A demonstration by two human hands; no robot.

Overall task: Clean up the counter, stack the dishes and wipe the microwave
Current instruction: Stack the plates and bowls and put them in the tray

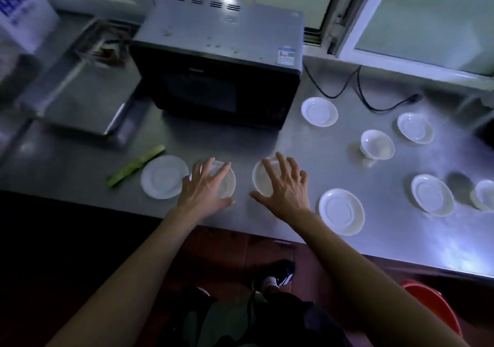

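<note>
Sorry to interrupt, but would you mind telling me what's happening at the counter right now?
A person stands at a steel counter strewn with white dishes. The left hand is spread over one small dish and the right hand over another dish; nothing is stacked yet. A green vegetable strip lies to the left, and the microwave has crumbs on top.

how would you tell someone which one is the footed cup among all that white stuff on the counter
Start at the black microwave and look right along the steel counter, past the saucer by its front corner. The footed cup stands among the dishes right of the microwave; it alone rises on a stem, while its neighbours are flat, shallow saucers.
</note>
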